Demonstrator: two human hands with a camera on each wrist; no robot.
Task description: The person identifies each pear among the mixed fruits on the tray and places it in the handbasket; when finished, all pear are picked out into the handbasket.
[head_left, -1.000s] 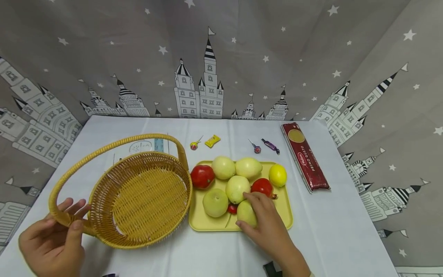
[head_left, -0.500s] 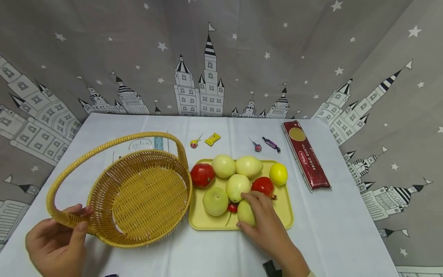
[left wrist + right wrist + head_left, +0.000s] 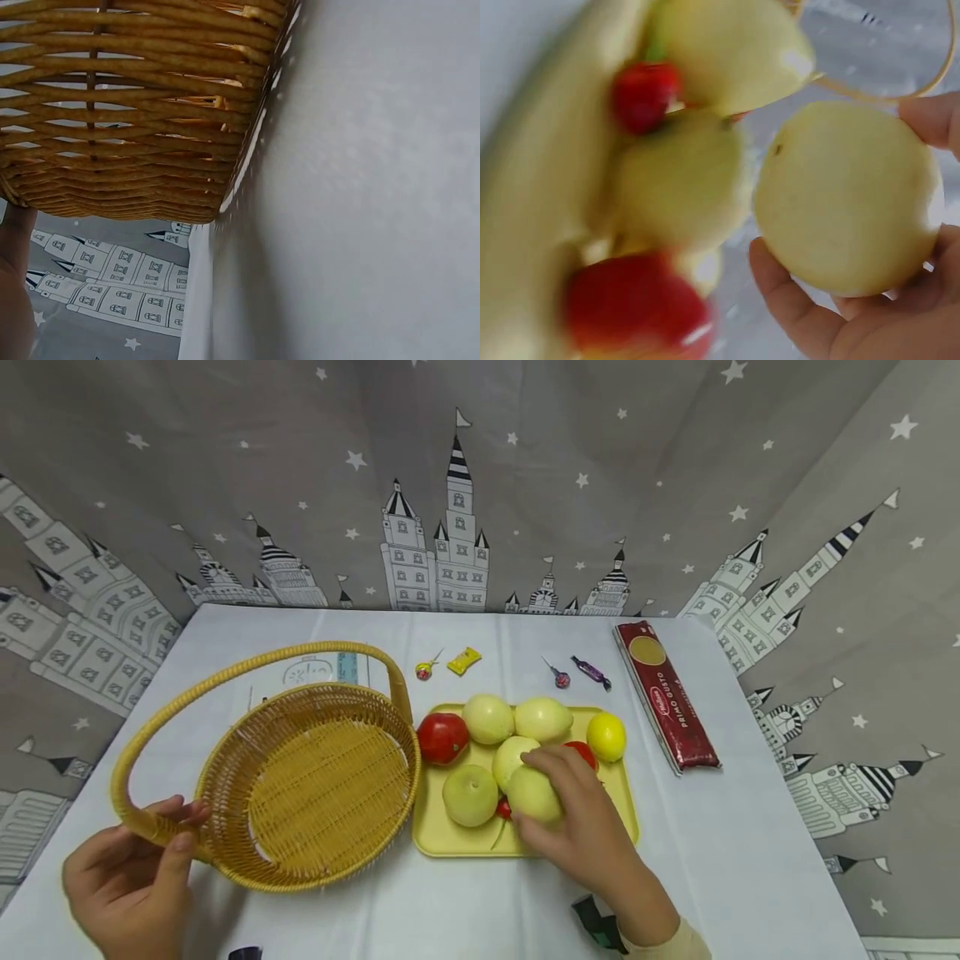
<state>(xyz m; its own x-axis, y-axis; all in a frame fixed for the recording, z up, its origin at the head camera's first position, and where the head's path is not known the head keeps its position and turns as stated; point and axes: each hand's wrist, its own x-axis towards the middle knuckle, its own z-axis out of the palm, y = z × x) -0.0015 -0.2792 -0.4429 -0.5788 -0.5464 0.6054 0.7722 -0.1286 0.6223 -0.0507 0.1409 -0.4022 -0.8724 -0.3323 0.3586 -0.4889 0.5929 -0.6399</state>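
My left hand (image 3: 123, 885) grips the foot of the handle of a yellow wicker basket (image 3: 330, 793), thumb on the near side. In the left wrist view, the woven basket wall (image 3: 135, 112) fills the upper left. My right hand (image 3: 588, 831) holds a pale green apple (image 3: 534, 795) between thumb and fingers, raised above the yellow tray (image 3: 442, 846). The right wrist view shows that apple (image 3: 847, 199) apart from the other fruit. On the tray lie several pale green fruits, a pomegranate (image 3: 442, 737), a lemon (image 3: 606, 737), a partly hidden red fruit (image 3: 583, 752) and a small cherry (image 3: 503, 809).
Behind the tray are a lollipop (image 3: 423, 671), a yellow wrapped candy (image 3: 464, 661), a second lollipop (image 3: 561, 678) and a purple candy (image 3: 591, 672). A dark red coffee pack (image 3: 667, 697) lies right. A black item (image 3: 598, 922) sits near my right wrist.
My right hand has lifted the apple up off the tray, and it now overlaps the fruit behind. The left hand keeps hold of the basket, which has hardly moved.
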